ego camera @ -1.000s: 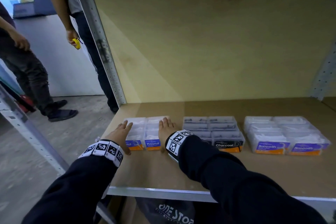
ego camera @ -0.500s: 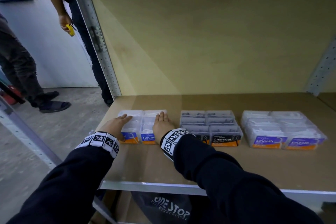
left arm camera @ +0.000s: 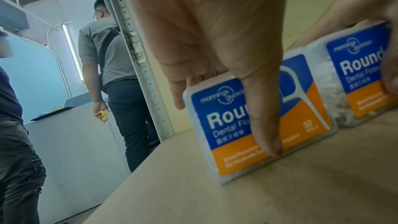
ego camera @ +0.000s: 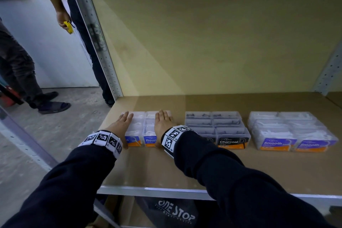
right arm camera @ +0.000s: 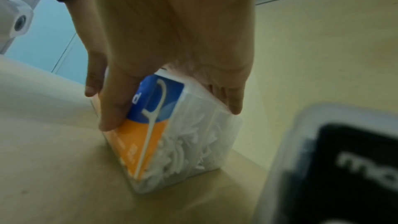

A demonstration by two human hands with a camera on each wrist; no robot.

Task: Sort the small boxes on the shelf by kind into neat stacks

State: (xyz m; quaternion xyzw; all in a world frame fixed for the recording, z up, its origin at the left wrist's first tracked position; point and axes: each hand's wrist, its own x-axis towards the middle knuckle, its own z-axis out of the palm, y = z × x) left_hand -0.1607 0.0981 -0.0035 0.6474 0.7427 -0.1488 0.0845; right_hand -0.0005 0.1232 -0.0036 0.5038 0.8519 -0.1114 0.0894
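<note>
Shelf [ego camera: 212,170], front edge bare. Left hand [ego camera: 120,126]: flat on the left column of Round boxes [ego camera: 137,127], thumb down the front label, fingers straight. Right hand [ego camera: 163,123]: flat on the right column, fingers straight, thumb on the label. Beside them: Charcoal boxes [ego camera: 218,127], then Smooth boxes [ego camera: 288,131], each group standing apart. Beyond, left: two bystanders [ego camera: 22,68].

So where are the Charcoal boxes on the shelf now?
In the head view the Charcoal boxes sit mid-shelf, between the Round boxes on the left, under both hands, and the Smooth boxes on the right.
</note>
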